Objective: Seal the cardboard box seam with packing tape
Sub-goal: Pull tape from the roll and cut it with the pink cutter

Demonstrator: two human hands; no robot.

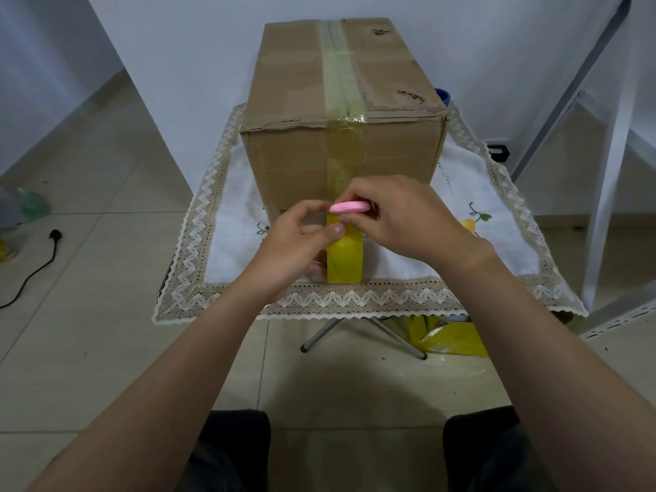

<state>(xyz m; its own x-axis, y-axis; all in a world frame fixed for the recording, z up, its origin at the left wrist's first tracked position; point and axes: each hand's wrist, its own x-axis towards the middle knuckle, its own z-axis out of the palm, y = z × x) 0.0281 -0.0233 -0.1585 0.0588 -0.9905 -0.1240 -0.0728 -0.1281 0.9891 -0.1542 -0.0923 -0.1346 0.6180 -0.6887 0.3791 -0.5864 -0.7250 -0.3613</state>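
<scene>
**Tape cut at the box front: watch for a ragged tear**

My left hand (301,239) pinches the tape (344,255); my right hand (401,221) grips a pink cutter (349,207) on it. The box (340,111) sits on the table (355,300), top seam already covered. Slack could wrinkle the strip or peel it off.
</scene>
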